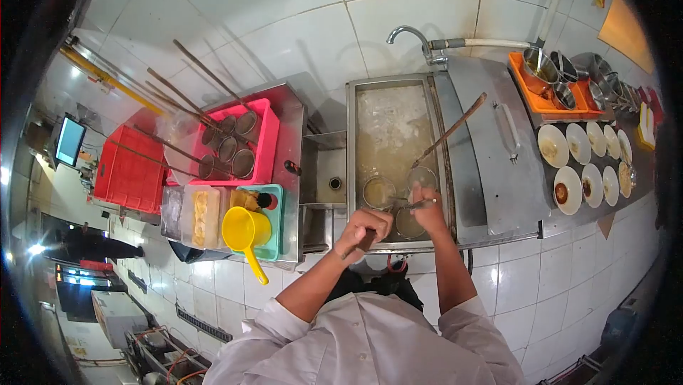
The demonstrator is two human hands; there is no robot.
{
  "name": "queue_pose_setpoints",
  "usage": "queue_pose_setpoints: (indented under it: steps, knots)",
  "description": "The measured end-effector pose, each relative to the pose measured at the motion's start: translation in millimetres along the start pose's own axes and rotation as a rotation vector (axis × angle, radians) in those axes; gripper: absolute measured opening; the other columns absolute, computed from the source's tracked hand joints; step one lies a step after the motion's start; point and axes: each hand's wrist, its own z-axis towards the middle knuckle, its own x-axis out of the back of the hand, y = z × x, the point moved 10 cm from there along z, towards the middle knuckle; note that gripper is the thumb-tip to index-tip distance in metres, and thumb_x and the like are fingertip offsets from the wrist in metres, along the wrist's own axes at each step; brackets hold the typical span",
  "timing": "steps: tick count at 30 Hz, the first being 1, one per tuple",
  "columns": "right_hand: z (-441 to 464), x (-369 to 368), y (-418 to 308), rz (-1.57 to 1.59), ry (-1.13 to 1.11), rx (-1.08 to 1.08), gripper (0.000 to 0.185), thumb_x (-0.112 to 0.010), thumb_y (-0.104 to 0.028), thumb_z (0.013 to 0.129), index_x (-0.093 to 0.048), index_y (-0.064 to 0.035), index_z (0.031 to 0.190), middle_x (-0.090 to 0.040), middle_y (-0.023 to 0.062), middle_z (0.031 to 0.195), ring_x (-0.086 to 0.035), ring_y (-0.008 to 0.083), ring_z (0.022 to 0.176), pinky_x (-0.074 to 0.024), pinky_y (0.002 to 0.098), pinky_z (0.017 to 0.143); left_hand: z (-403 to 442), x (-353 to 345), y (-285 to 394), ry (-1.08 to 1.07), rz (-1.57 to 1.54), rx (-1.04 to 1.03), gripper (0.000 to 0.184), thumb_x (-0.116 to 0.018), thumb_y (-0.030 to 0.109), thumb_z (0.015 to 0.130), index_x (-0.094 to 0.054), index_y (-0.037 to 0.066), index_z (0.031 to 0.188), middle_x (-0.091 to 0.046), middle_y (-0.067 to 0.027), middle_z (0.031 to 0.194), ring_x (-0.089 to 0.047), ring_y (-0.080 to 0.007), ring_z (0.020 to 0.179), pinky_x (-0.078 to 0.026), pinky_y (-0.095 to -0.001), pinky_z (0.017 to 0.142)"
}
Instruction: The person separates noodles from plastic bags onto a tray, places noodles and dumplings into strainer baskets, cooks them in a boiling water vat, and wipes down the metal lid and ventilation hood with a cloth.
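Note:
My left hand is closed around the brown handle of a noodle strainer, over the front edge of the metal cooking tank. A round strainer basket sits in the cloudy water just beyond that hand; I cannot tell whether the handle belongs to it. My right hand is closed on a thin metal utensil lying crosswise over the baskets; its exact kind is unclear. Beside it stands another strainer, its long wooden handle leaning right. A third basket is partly hidden below my right hand.
Left, a pink crate holds several strainers with long handles jutting out. A yellow dipper rests on a teal tray. A faucet is behind the tank. Right are a metal lid, several bowls and an orange tray.

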Motion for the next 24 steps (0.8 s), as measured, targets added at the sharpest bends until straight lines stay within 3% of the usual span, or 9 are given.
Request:
queue_pose_setpoints:
  steps: [4, 6, 7, 10, 11, 13, 16, 18, 24]
  knots:
    - [6, 2, 30, 0.421, -0.001, -0.13, 0.056, -0.044, -0.038, 0.1, -0.053, -0.0007, 0.06, -0.051, 0.0077, 0.053, -0.048, 0.0126, 0.051, -0.0362, 0.0366, 0.049, 3, -5, -6, 0.032, 0.011, -0.003, 0.069, -0.046, 0.063, 0.084, -0.036, 0.001, 0.055, -0.033, -0.0057, 0.054, -0.031, -0.0184, 0.052, -0.021, -0.0327, 0.052]
    - [-1, 14, -18, -0.145, 0.156, 0.36, 0.055, -0.046, -0.038, 0.1, -0.05, -0.0007, 0.058, -0.048, 0.0064, 0.052, -0.046, 0.0133, 0.051, -0.0344, 0.0367, 0.048, 7, -7, -11, 0.042, 0.029, 0.042, 0.074, -0.045, 0.067, 0.082, -0.035, 0.001, 0.051, -0.033, -0.0051, 0.052, -0.032, -0.0178, 0.05, -0.02, -0.0322, 0.049]
    - [2, 13, -18, -0.143, 0.153, 0.361, 0.055, -0.046, -0.038, 0.1, -0.05, -0.0007, 0.058, -0.048, 0.0064, 0.052, -0.046, 0.0133, 0.051, -0.0344, 0.0367, 0.048, 8, -9, -12, 0.031, 0.028, 0.035, 0.074, -0.046, 0.067, 0.082, -0.036, 0.001, 0.052, -0.034, -0.0046, 0.052, -0.033, -0.0174, 0.051, -0.021, -0.0315, 0.05]
    - [14, 0, 24, 0.559, -0.03, -0.146, 0.055, -0.047, -0.039, 0.099, -0.05, -0.0019, 0.059, -0.05, 0.0029, 0.056, -0.047, 0.0139, 0.053, -0.0331, 0.0352, 0.048, 10, -14, -16, -0.02, 0.015, 0.012, 0.068, -0.047, 0.06, 0.086, -0.036, 0.0, 0.055, -0.032, -0.006, 0.055, -0.032, -0.0185, 0.051, -0.021, -0.0336, 0.051]
    - [12, 0, 20, 0.554, -0.037, -0.144, 0.055, -0.047, -0.039, 0.099, -0.05, -0.0019, 0.059, -0.05, 0.0029, 0.056, -0.047, 0.0139, 0.053, -0.0331, 0.0352, 0.048, 11, -15, -15, -0.005, 0.019, -0.013, 0.068, -0.046, 0.06, 0.086, -0.036, 0.0, 0.055, -0.032, -0.0061, 0.055, -0.033, -0.0186, 0.051, -0.021, -0.0338, 0.05]
    - [3, 8, -22, 0.086, -0.001, 0.038, 0.052, -0.048, -0.039, 0.099, -0.05, -0.0049, 0.059, -0.047, 0.0005, 0.055, -0.043, 0.0109, 0.052, -0.0314, 0.032, 0.048, 12, -16, -20, 0.0, 0.031, -0.001, 0.07, -0.046, 0.062, 0.086, -0.038, 0.0, 0.055, -0.034, -0.0058, 0.055, -0.034, -0.0182, 0.051, -0.022, -0.0327, 0.051]
    - [9, 13, 1, 0.349, -0.02, -0.029, 0.051, -0.048, -0.04, 0.099, -0.049, -0.0071, 0.06, -0.043, -0.0008, 0.055, -0.039, 0.0095, 0.053, -0.0312, 0.0301, 0.049, 14, -14, -30, -0.003, 0.031, 0.033, 0.07, -0.045, 0.064, 0.085, -0.041, 0.001, 0.055, -0.038, -0.0053, 0.057, -0.037, -0.0165, 0.054, -0.024, -0.0309, 0.052]
    - [7, 15, 4, 0.21, -0.018, 0.0, 0.05, -0.048, -0.039, 0.099, -0.049, -0.0077, 0.06, -0.042, -0.001, 0.055, -0.038, 0.0094, 0.053, -0.0314, 0.0297, 0.049, 21, 8, -38, 0.144, 0.041, 0.075, 0.067, -0.044, 0.064, 0.086, -0.046, 0.001, 0.063, -0.043, -0.0056, 0.063, -0.04, -0.0151, 0.059, -0.027, -0.0291, 0.055]
    - [-4, 61, -21, 0.243, 0.067, 0.066, 0.05, -0.052, -0.037, 0.098, -0.046, -0.007, 0.059, -0.043, -0.0021, 0.056, -0.037, 0.0085, 0.054, -0.0327, 0.028, 0.052, 76, 43, -2, -0.126, 0.018, 0.143, 0.07, -0.029, 0.063, 0.094, -0.062, 0.003, 0.104, -0.055, -0.0016, 0.087, -0.049, -0.013, 0.083, -0.037, -0.0268, 0.076]
